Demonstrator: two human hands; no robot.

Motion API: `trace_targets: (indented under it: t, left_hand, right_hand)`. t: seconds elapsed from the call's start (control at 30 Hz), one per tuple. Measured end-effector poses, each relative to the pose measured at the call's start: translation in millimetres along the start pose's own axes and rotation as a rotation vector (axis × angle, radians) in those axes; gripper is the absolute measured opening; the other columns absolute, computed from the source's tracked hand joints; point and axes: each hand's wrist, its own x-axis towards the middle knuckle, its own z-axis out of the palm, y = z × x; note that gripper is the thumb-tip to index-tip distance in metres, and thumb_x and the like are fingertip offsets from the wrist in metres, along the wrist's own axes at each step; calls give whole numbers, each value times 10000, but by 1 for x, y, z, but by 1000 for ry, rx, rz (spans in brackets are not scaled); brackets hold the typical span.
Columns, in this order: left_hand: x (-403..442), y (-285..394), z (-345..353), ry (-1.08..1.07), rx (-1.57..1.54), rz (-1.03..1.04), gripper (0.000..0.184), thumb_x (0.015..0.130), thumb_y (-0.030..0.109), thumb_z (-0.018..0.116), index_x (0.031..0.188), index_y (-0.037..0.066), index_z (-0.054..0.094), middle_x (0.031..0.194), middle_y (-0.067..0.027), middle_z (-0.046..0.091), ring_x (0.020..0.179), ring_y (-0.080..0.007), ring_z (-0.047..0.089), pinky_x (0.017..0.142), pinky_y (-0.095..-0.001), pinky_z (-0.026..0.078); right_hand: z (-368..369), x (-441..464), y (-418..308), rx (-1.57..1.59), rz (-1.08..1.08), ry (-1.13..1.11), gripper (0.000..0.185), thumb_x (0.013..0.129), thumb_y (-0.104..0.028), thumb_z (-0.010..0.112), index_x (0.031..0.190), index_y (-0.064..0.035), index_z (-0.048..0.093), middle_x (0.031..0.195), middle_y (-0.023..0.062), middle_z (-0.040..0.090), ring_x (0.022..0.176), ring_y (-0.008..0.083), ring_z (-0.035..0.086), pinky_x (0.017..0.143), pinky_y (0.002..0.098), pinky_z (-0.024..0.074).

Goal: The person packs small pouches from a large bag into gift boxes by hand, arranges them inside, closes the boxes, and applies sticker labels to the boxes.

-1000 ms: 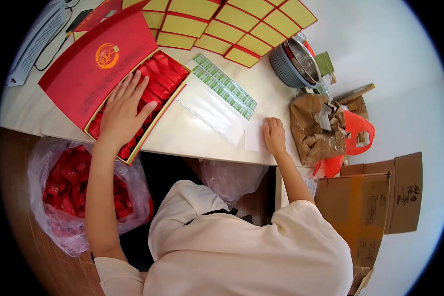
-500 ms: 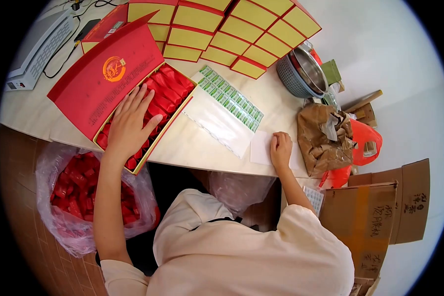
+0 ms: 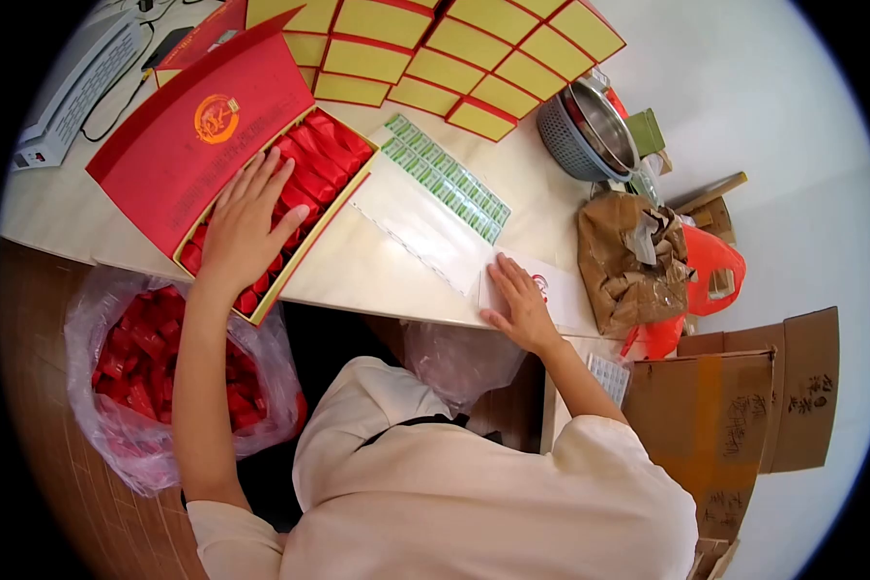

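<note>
Touching pkts (image 3: pixel 315 174), L hand (image 3: pixel 239 230), open box (image 3: pixel 179 155)

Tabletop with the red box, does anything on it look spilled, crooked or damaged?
Nothing looks spilled. The brown paper bag at the right stands out: it is crumpled, its top creased and uneven, though that may just be wear. The red packets I can see sit inside the open red box, partly hidden by the left hand.

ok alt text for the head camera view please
A person's left hand rests on red packets in an open box; their right hand lies on white paper. Stacked boxes stand behind, and an open plastic bag of red pieces sits below the table.
</note>
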Motion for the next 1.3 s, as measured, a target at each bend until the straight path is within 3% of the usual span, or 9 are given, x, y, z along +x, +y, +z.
trace_targets:
  t: [0.13, 0.3, 0.73, 0.93, 1.03, 1.1, 1.17, 1.23, 1.3]
  left_hand:
    - [-1, 0, 1, 5, -8, 5, 605, 941, 426, 489, 1440, 107, 363, 1528, -82, 284, 1414, -254, 248, 1153, -396, 185]
    - [0, -3, 4, 15, 15, 0, 603, 941, 427, 489, 1441, 114, 363, 1527, -80, 286, 1415, -251, 247, 1152, -395, 188]
    - [-1, -2, 4, 17, 24, -4, 613, 942, 445, 478, 1448, 123, 352, 1529, -81, 282, 1416, -253, 244, 1155, -395, 182]
    - [-1, -4, 6, 20, 23, 5, 618, 940, 439, 483, 1447, 113, 351, 1528, -90, 282, 1414, -256, 247, 1155, -398, 181]
    - [0, -4, 5, 5, 29, 6, 624, 938, 433, 488, 1449, 105, 345, 1528, -102, 278, 1415, -261, 246, 1154, -399, 180]
    - [0, -2, 4, 14, 29, 26, 626, 941, 429, 484, 1458, 113, 329, 1539, -125, 241, 1417, -281, 236, 1149, -405, 189]
    - [-1, 2, 1, 18, 74, 39, 608, 947, 426, 471, 1464, 140, 325, 1557, -134, 179, 1421, -306, 217, 1145, -431, 195]
    - [-2, 4, -1, 24, 71, 54, 577, 957, 433, 446, 1455, 159, 350, 1566, -136, 138, 1433, -304, 183, 1146, -463, 175]
    - [-4, 5, -2, 71, 123, 131, 563, 964, 435, 421, 1446, 148, 366, 1554, -137, 185, 1433, -279, 190, 1159, -454, 128]
  right_hand:
    - [-12, -29, 2, -47, -40, -65, 666, 801, -303, 705, 1367, -58, 452, 1451, 160, 383, 1320, 350, 368, 1082, 462, 313]
    - [-23, -37, 9, -71, -182, -8, 542, 767, -218, 740, 1252, -52, 564, 1343, 122, 521, 1193, 310, 527, 961, 378, 473]
    - [-24, -38, 15, -65, -202, -27, 482, 815, -223, 690, 1253, -66, 568, 1351, 103, 520, 1208, 293, 522, 964, 372, 477]
    - [-21, -39, 18, -38, -184, -36, 377, 859, -75, 619, 1233, -60, 578, 1334, 106, 536, 1199, 301, 531, 976, 377, 467]
    - [-12, -45, 19, 66, -106, 124, 304, 860, -28, 588, 1164, -30, 605, 1250, 136, 590, 1092, 299, 590, 929, 352, 476]
    - [-13, -49, 34, 174, 237, 412, 200, 890, -55, 574, 1079, -13, 627, 1093, 156, 644, 943, 250, 622, 848, 309, 478]
    - [-19, -35, 55, 255, 622, 607, 160, 941, -87, 529, 1015, 15, 628, 947, 134, 653, 814, 156, 578, 761, 276, 464]
    - [-34, -3, 46, 447, 449, 953, 199, 973, -112, 491, 1008, 39, 616, 870, 101, 640, 766, 106, 531, 704, 270, 456]
    - [-46, 35, 23, 515, 338, 1027, 219, 986, -100, 459, 1025, 59, 605, 853, 87, 630, 734, 101, 499, 677, 281, 447]
